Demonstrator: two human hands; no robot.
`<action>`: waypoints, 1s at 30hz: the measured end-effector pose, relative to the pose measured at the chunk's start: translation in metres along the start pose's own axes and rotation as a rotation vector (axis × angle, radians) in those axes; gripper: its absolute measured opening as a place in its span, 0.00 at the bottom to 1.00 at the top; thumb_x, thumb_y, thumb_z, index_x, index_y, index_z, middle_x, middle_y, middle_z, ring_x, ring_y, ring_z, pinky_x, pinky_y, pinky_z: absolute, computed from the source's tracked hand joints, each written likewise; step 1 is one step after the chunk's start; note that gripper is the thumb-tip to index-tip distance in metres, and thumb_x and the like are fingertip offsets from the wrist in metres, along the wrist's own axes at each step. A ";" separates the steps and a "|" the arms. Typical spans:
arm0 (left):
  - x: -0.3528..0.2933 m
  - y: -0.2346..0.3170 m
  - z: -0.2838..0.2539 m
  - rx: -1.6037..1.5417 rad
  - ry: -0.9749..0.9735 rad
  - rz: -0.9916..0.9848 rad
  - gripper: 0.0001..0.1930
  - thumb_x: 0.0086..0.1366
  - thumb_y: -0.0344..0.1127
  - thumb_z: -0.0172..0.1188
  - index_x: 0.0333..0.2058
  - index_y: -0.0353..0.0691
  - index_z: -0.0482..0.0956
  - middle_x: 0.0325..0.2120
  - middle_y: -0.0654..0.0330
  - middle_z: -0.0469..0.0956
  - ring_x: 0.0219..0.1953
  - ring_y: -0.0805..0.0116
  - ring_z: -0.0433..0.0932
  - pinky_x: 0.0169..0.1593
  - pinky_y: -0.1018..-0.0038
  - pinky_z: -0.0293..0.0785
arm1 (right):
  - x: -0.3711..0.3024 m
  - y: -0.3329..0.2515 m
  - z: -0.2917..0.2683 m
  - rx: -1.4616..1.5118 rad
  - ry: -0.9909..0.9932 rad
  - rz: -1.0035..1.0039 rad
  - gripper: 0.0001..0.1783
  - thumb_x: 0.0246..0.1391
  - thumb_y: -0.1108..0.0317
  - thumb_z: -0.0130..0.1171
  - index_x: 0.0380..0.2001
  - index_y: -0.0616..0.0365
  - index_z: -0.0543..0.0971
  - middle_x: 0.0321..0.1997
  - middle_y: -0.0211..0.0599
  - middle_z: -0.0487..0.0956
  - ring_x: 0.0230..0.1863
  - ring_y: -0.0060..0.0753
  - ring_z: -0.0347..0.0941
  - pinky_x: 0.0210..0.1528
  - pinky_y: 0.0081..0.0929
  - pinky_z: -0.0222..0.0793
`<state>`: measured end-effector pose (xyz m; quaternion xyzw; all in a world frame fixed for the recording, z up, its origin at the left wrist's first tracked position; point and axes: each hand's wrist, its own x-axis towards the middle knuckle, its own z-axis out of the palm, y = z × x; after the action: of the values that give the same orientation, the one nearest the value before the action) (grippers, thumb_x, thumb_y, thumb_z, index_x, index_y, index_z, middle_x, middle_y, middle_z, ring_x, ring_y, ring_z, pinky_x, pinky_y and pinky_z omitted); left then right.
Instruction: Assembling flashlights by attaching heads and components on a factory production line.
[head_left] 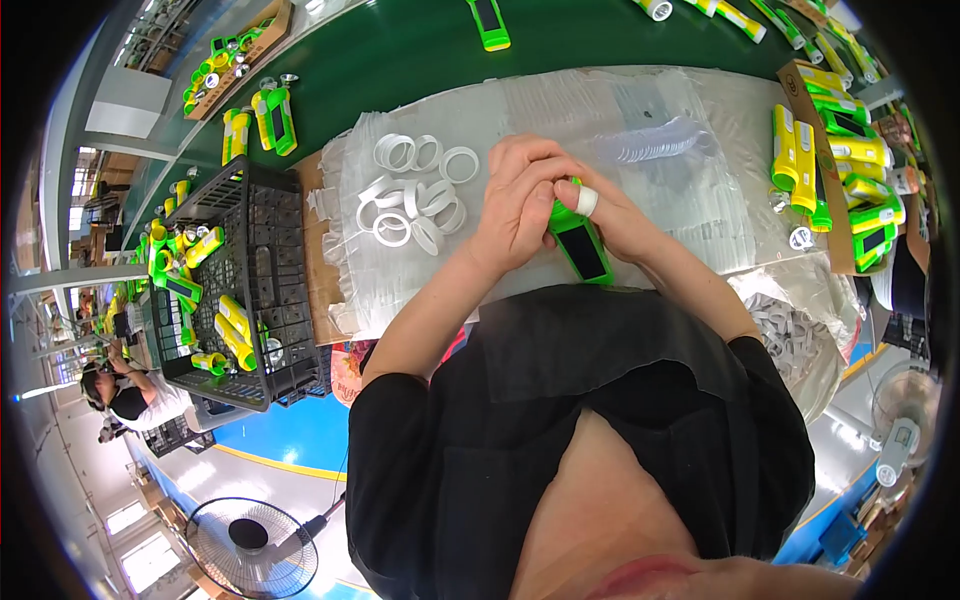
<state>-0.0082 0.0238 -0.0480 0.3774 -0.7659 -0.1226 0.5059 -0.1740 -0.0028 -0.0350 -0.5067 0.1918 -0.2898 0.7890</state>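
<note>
Both my hands are closed around the head end of a green flashlight (582, 250), whose body with a dark rectangular panel points toward me. My left hand (518, 200) lies over the top, its fingers lapping onto the right. My right hand (608, 218) wraps the other side, with a white band (587, 201) around its thumb. The flashlight's head is hidden under my fingers. Left of my hands, several loose white rings (392, 230) lie on the plastic-covered work surface (480, 100). Beyond my right hand is a fanned row of clear round discs (655, 142).
At left stands a black crate (262, 285) with yellow and green flashlights. A cardboard box (840, 240) of flashlights is at right, with loose yellow flashlights (795, 155) beside it. A bag of white parts (790, 330) sits nearer. The green belt (400, 60) runs behind.
</note>
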 end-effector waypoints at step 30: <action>0.106 0.000 -0.032 -0.016 -0.094 -0.131 0.11 0.58 0.38 0.68 0.35 0.37 0.81 0.41 0.57 0.75 0.36 0.67 0.77 0.39 0.73 0.73 | 0.050 0.011 -0.018 -0.474 0.035 -0.397 0.24 0.56 0.64 0.63 0.53 0.59 0.68 0.45 0.33 0.73 0.41 0.23 0.71 0.43 0.26 0.70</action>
<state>-0.0019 -0.0444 0.0392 0.4166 -0.7615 -0.1794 0.4631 -0.1444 -0.0439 -0.0534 -0.6991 0.1649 -0.3943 0.5732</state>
